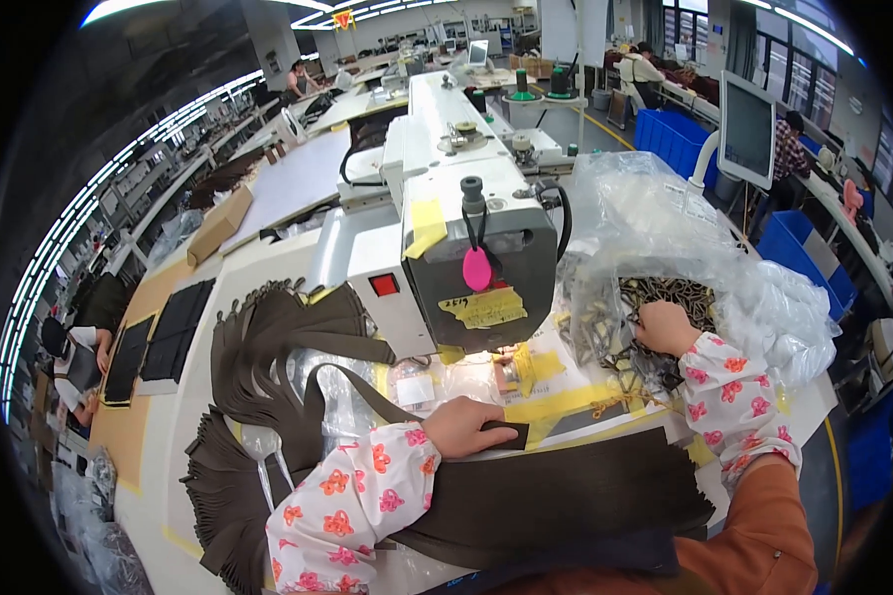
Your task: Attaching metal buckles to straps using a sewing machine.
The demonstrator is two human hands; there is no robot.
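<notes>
My left hand (463, 428) holds the end of a dark olive strap (508, 437) just in front of the sewing machine (478, 288), below its lit needle area. The strap loops back to fanned bundles of similar straps (288, 317) at the left. My right hand (665, 327) reaches into an open clear plastic bag of small metal hardware (683, 296), its fingers curled among the pieces, fingertips hidden. A wide dark stack of strips (566, 496) lies along the near edge. Both sleeves have floral covers.
Crumpled plastic bags (774, 327) crowd the right; a monitor (747, 129) stands behind them. Black panels (179, 327) lie at the left, where a co-worker (74, 367) works with their hands. Blue bins (804, 263) stand beyond the right edge. Other people work farther back.
</notes>
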